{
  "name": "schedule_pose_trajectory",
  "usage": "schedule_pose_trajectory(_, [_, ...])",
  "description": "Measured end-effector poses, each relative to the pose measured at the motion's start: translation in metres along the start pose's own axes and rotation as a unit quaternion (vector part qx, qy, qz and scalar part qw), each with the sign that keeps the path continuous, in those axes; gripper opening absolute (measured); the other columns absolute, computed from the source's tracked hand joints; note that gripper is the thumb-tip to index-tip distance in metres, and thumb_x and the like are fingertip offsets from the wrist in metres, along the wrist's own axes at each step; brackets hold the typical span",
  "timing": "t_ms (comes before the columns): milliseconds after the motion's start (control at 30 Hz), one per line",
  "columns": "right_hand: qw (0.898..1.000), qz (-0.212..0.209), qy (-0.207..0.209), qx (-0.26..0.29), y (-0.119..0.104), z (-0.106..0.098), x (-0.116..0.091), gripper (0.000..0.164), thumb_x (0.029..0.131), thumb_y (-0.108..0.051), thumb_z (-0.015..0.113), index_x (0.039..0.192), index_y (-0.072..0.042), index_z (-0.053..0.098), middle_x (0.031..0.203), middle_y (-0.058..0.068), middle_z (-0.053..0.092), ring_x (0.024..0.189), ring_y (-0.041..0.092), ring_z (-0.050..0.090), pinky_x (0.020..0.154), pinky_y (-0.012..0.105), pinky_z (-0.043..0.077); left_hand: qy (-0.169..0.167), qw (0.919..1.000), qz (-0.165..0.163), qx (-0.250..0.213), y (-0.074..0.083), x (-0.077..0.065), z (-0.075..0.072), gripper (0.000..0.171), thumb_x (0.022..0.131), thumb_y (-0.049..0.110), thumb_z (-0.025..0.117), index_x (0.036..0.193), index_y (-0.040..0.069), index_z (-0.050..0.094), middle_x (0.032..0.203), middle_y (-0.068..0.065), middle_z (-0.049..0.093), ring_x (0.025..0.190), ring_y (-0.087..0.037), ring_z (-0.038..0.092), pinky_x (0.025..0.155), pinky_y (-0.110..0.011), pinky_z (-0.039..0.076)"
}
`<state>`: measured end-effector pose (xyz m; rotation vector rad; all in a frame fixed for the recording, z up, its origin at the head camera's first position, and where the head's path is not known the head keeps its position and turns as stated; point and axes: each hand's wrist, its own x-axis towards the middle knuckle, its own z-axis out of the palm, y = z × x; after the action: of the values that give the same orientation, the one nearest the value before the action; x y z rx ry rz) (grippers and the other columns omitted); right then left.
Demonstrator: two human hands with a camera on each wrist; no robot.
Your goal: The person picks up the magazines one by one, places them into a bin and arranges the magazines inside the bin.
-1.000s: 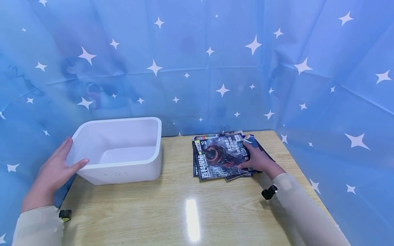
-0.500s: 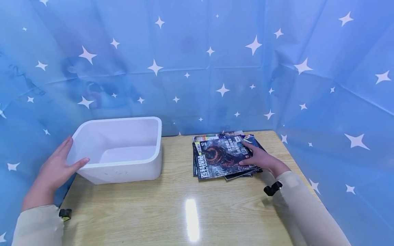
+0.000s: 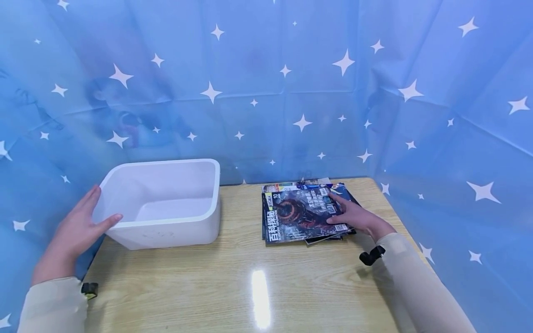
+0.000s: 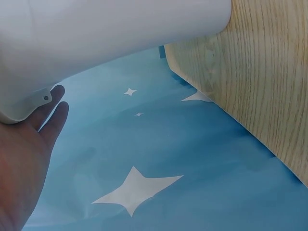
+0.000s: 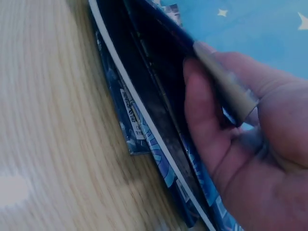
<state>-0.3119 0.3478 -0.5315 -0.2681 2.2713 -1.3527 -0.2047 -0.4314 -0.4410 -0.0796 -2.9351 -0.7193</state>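
Observation:
My right hand (image 3: 360, 217) pinches the right edge of a dark-covered magazine (image 3: 300, 219) on top of a small magazine stack at the right back of the table. In the right wrist view its fingers (image 5: 202, 106) are under the lifted cover edge, and the magazines beneath (image 5: 163, 144) fan apart. My left hand (image 3: 77, 229) rests against the left end of a white plastic box (image 3: 162, 231), thumb over its front rim. From the left wrist view two fingers (image 4: 57, 120) lie straight beside a small tab with a hole (image 4: 45, 98) on the box.
The wooden table (image 3: 187, 282) ends at the star-printed blue curtain (image 3: 250, 115) behind and on both sides. In the left wrist view the box reaches past the table's edge. More magazines (image 3: 287, 187) show behind the top one.
My right hand has moved slightly right, and the top magazine's lower right corner with a code has come into view. My left hand and the box have stayed in place.

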Motion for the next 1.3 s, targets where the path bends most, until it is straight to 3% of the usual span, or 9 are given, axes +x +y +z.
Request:
schedule_pose_trajectory(233, [1.000,0.005,-0.020,0.024,0.003,-0.002,-0.003,0.112,0.102,-0.028,0.083,0.181,-0.027,0.004,0.183,0.019,-0.018,0.165,0.054,-0.016,0.128,0.077,0.017,-0.003,1.0000,-0.001,-0.007,-0.001,-0.002,0.001,0.108,0.108,0.054,0.067,0.176,0.006,-0.001,0.184,-0.022,-0.007,0.163,-0.061,0.002,0.115,-0.092,0.016])
schedule_pose_trajectory(467, [0.998,0.002,-0.008,0.068,0.009,-0.002,-0.005,0.107,0.105,-0.023,0.080,0.180,-0.032,0.005,0.180,0.014,-0.030,0.163,0.051,-0.027,0.128,0.079,0.006,-0.006,0.9999,-0.008,-0.008,0.002,-0.003,0.005,0.110,0.107,0.056,0.067,0.176,0.005,-0.002,0.183,-0.024,-0.008,0.163,-0.062,0.002,0.114,-0.092,0.016])
schedule_pose_trajectory(600, [0.997,-0.015,0.004,0.081,0.010,0.000,-0.006,0.107,0.104,-0.020,0.080,0.180,-0.033,0.006,0.180,0.014,-0.031,0.162,0.049,-0.029,0.128,0.079,0.005,-0.005,0.9999,-0.008,-0.007,0.004,-0.003,0.004,0.109,0.108,0.055,0.066,0.176,0.004,-0.002,0.183,-0.025,-0.008,0.163,-0.062,0.002,0.116,-0.091,0.015])
schedule_pose_trajectory(867, [0.997,-0.042,0.024,0.058,0.005,0.007,-0.009,0.106,0.104,-0.026,0.081,0.180,-0.034,0.008,0.183,0.012,-0.023,0.164,0.046,-0.028,0.128,0.078,0.005,-0.002,1.0000,-0.007,-0.002,0.002,-0.003,0.003,0.108,0.108,0.054,0.066,0.175,0.003,-0.002,0.183,-0.024,-0.008,0.163,-0.061,0.003,0.117,-0.090,0.015])
schedule_pose_trajectory(1033, [0.994,-0.059,0.032,0.090,0.004,0.011,-0.011,0.106,0.105,-0.022,0.079,0.180,-0.036,0.006,0.183,0.008,-0.022,0.165,0.046,-0.022,0.129,0.077,0.004,-0.001,1.0000,-0.004,-0.005,0.001,-0.004,0.003,0.108,0.108,0.053,0.066,0.175,0.003,-0.002,0.183,-0.024,-0.008,0.163,-0.061,0.002,0.119,-0.089,0.014])
schedule_pose_trajectory(1300, [0.987,-0.082,0.043,0.132,0.000,0.016,-0.012,0.106,0.107,-0.011,0.075,0.180,-0.034,0.002,0.182,0.003,-0.028,0.165,0.041,-0.027,0.130,0.075,0.004,-0.001,0.9999,-0.006,-0.010,0.003,-0.001,0.000,0.109,0.108,0.054,0.066,0.175,0.004,-0.003,0.183,-0.025,-0.006,0.164,-0.060,0.001,0.119,-0.089,0.013])
